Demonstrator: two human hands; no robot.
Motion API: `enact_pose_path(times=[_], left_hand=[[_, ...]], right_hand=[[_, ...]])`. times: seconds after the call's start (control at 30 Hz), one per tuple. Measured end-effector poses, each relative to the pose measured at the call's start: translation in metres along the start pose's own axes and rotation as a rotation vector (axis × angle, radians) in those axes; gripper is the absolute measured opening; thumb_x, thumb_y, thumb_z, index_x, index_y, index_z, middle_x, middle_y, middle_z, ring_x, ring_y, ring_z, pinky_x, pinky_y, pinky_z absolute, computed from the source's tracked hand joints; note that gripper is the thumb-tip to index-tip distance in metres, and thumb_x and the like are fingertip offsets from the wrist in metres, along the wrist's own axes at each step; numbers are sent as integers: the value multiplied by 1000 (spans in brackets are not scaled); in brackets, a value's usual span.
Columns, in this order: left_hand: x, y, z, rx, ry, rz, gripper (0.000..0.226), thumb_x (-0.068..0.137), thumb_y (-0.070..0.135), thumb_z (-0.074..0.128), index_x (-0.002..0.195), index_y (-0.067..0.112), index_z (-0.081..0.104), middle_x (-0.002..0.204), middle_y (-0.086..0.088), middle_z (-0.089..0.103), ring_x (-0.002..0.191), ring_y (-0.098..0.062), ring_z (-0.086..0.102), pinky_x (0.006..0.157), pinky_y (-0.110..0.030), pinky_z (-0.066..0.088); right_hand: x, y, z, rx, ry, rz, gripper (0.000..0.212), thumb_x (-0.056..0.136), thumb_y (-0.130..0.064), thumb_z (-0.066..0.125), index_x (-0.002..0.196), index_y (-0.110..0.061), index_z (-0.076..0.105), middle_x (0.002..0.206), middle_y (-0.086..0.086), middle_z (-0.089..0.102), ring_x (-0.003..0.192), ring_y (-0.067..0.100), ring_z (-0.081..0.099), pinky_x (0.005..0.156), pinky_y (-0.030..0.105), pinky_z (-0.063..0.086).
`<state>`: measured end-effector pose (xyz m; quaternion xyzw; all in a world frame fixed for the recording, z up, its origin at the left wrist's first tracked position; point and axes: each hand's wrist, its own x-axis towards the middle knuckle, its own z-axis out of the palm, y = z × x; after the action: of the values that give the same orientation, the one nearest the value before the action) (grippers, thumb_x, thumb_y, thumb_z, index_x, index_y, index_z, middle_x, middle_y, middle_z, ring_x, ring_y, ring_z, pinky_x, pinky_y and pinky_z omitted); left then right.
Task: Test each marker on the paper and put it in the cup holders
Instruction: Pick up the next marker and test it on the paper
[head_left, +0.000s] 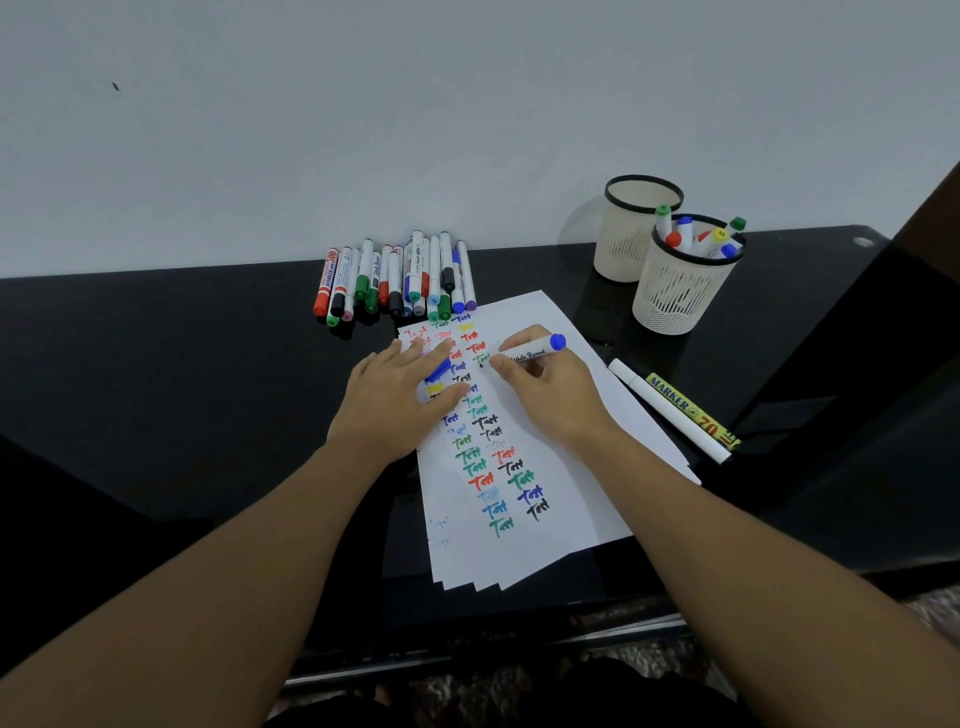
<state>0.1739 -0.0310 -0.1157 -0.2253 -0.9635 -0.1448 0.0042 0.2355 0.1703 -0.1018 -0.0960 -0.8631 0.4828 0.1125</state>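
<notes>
At centre, our left hand (402, 400) presses flat, fingers straight, on the paper (571, 467); just right, our right hand (545, 389) grips the blue-capped marker (535, 351), tip writing. Next, we judge, capping and dropping into the fuller cup holder (680, 301), upper right.

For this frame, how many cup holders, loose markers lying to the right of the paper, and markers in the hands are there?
Cup holders: 2, the empty back cup holder and the front cup holder with markers in it
Loose markers right of the paper: 2, white marker and yellow marker
Markers held: 1, blue-capped marker in the right hand
Total: 5
</notes>
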Motion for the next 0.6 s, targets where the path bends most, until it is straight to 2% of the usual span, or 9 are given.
enact_pose_path(times=[0.07,0.13,0.2,0.3,0.47,0.6], left_hand=[[0,0,0,0,-2,0,71,94,75,34,157,44,23,165,3,25,154,-21,15,125,-46,11],[0,0,1,-2,-3,-1,71,93,75,34,156,45,22,165,3,25,154,-21,15,125,-46,11],[0,0,1,-3,-1,-3,71,93,75,35,156,45,23,165,3,25,154,-21,15,124,-45,11],[0,1,0,-6,3,-2,70,94,74,36,157,44,24,165,3,26,154,-21,16,124,-45,11],[1,0,2,5,12,1,72,93,75,36,157,44,25,165,3,27,153,-21,17,124,-45,12],[2,-2,3,5,12,0,72,93,76,35,157,44,25,165,3,28,153,-21,18,124,-46,13]], right_hand=[[1,-1,0,-9,-5,34,22,98,-47,64,104,-27,70,94,-2,72,89,19,68,88,48,58],[1,-2,1,-37,-13,88,41,98,-53,61,104,-14,73,97,5,73,91,24,69,89,52,57],[1,-2,2,-57,-25,120,51,97,-56,61,103,-7,74,96,11,74,91,29,69,86,52,58],[2,-3,2,-90,-47,123,51,97,-55,61,96,-5,74,87,14,72,85,33,67,75,49,54],[0,-6,3,-111,-50,103,51,98,-54,60,103,-4,73,93,15,72,88,31,68,85,52,57],[2,-4,3,-116,2,142,48,99,-51,60,96,-4,70,83,12,68,78,29,64,74,46,54]])
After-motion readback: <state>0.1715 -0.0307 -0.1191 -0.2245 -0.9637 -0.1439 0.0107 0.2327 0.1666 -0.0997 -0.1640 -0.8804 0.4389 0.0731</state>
